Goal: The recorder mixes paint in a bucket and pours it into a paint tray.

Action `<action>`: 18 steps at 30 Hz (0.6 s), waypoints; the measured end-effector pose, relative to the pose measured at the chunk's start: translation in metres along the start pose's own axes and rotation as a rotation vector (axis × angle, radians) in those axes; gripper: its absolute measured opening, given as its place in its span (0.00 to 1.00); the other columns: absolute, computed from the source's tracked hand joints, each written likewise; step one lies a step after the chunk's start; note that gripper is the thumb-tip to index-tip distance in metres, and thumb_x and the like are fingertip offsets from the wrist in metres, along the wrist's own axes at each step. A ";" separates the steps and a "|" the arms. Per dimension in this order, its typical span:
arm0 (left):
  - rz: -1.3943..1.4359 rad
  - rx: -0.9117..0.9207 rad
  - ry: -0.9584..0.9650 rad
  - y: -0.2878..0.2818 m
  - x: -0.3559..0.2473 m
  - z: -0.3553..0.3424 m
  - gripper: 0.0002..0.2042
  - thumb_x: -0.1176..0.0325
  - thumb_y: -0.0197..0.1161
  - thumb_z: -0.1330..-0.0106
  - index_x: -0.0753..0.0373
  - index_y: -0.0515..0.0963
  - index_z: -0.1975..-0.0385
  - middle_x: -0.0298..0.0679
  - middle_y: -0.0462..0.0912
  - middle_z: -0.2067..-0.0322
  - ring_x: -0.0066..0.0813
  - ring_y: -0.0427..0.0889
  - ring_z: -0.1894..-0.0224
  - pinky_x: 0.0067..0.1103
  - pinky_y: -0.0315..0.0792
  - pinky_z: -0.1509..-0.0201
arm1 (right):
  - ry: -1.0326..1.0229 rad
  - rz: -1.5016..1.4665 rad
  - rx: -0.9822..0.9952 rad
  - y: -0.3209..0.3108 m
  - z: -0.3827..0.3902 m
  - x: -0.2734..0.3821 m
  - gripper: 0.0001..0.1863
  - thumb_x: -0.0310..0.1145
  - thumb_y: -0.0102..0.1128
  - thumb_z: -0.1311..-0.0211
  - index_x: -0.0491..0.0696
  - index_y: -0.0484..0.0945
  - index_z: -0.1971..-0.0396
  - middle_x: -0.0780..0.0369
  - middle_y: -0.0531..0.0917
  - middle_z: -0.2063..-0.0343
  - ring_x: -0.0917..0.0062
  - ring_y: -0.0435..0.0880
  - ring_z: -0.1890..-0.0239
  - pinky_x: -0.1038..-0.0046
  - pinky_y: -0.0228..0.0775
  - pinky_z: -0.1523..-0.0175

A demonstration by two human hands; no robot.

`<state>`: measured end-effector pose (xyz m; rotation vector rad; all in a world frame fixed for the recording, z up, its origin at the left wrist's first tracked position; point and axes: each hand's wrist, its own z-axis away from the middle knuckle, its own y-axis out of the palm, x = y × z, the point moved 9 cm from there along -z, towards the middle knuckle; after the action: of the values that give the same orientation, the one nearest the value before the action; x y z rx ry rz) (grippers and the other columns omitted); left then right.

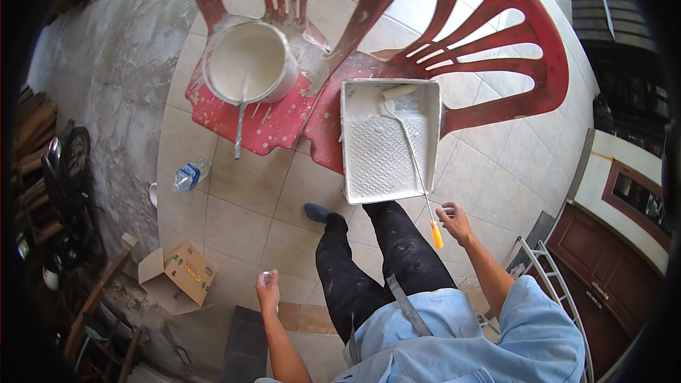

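Note:
A white paint tray with a ribbed slope lies on a red plastic chair seat in front of me. A small paint roller rests in its far end, and its wire runs toward me to an orange handle that sticks out past the near rim. Just right of that handle is my right hand, fingers apart, holding nothing. My left hand is low at my left side with curled fingers; something small and pale shows at the fingertips. A paint bucket with a stirring stick in it stands on the other chair.
Two paint-spattered red chairs stand side by side on the tiled floor. A plastic bottle and an open cardboard box lie to the left, near a rough grey wall. At right are a metal ladder and a brown cabinet.

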<state>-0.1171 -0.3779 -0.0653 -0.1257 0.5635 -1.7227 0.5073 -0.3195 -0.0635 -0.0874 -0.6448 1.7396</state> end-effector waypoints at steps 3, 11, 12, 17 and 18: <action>0.219 -0.119 -0.033 -0.007 0.040 0.017 0.16 0.60 0.63 0.34 0.69 0.74 0.60 0.37 0.80 0.65 0.23 0.76 0.62 0.20 0.70 0.55 | -0.011 0.174 -0.130 0.001 -0.002 -0.021 0.26 0.43 0.65 0.42 0.43 0.71 0.49 0.56 0.81 0.64 0.73 0.80 0.62 0.72 0.73 0.59; 0.429 -0.089 0.041 -0.005 0.130 0.038 0.17 0.58 0.64 0.35 0.69 0.75 0.62 0.38 0.81 0.69 0.23 0.78 0.64 0.21 0.72 0.58 | -0.204 0.286 -0.119 0.064 0.024 -0.023 0.27 0.44 0.64 0.40 0.44 0.69 0.48 0.56 0.78 0.63 0.76 0.79 0.68 0.75 0.72 0.66; 0.416 -0.107 0.040 -0.002 0.148 0.043 0.17 0.58 0.64 0.35 0.69 0.75 0.62 0.38 0.81 0.69 0.23 0.78 0.65 0.21 0.72 0.60 | -0.229 0.301 -0.117 0.076 0.032 -0.018 0.27 0.45 0.64 0.40 0.43 0.69 0.48 0.56 0.78 0.63 0.77 0.78 0.70 0.75 0.72 0.68; 0.549 -0.075 -0.099 0.002 0.262 0.060 0.18 0.57 0.63 0.35 0.65 0.72 0.58 0.35 0.79 0.65 0.24 0.78 0.60 0.20 0.70 0.59 | -0.426 0.425 -0.012 0.177 0.086 0.031 0.23 0.43 0.63 0.39 0.41 0.72 0.52 0.53 0.79 0.61 0.70 0.81 0.66 0.72 0.74 0.60; 0.630 -0.087 -0.174 0.005 0.266 0.065 0.17 0.57 0.63 0.35 0.66 0.73 0.61 0.37 0.81 0.67 0.23 0.79 0.63 0.20 0.70 0.63 | -0.435 0.410 -0.001 0.191 0.098 0.052 0.20 0.42 0.62 0.38 0.41 0.75 0.56 0.54 0.81 0.63 0.69 0.82 0.64 0.71 0.73 0.55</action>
<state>-0.1507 -0.6493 -0.0689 -0.1402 0.4830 -1.0641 0.2872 -0.3322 -0.0549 0.1760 -0.9961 2.1789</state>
